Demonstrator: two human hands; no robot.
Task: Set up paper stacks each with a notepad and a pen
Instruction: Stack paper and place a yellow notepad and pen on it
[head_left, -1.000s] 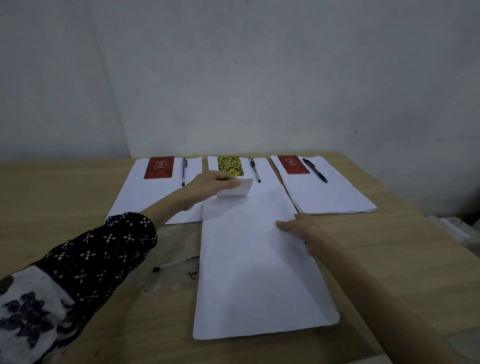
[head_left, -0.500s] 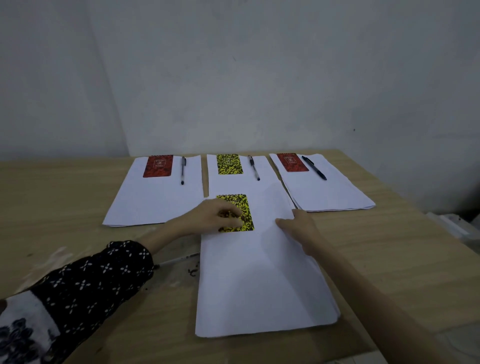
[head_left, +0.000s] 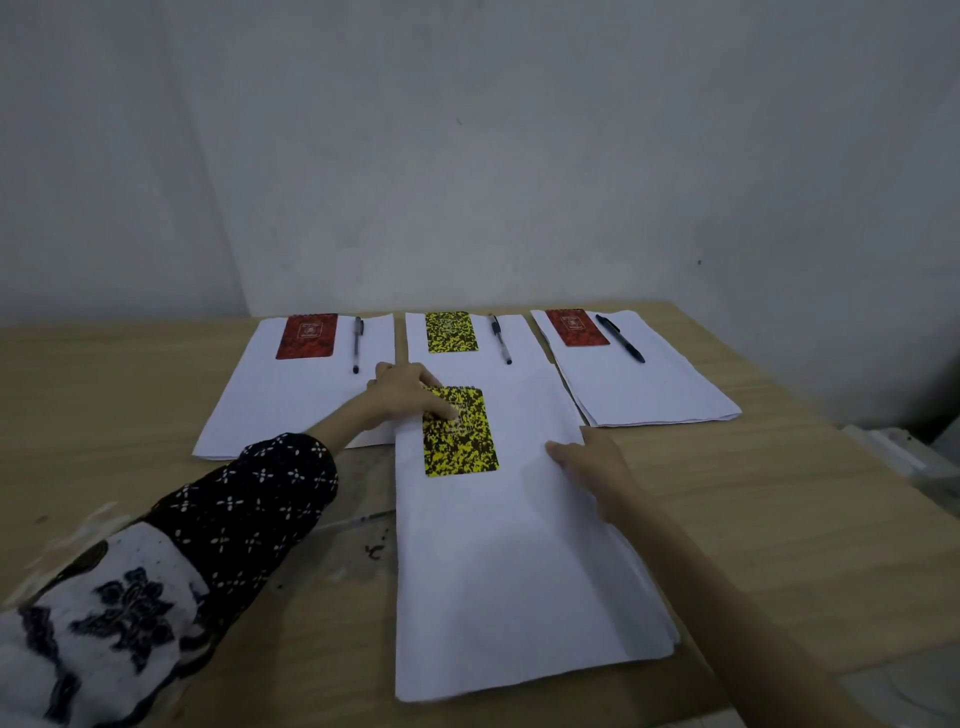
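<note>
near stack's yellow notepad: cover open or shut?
Shut. The yellow notepad lies flat on the near paper stack, patterned cover up, left hand resting on it.

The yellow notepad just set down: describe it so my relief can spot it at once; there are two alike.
On the wooden table, three paper stacks line the far edge and a fourth, the near paper stack, lies in front. The near yellow notepad sits at its top left, under the left hand. Unlike the far yellow notepad, no pen lies beside it.
</note>
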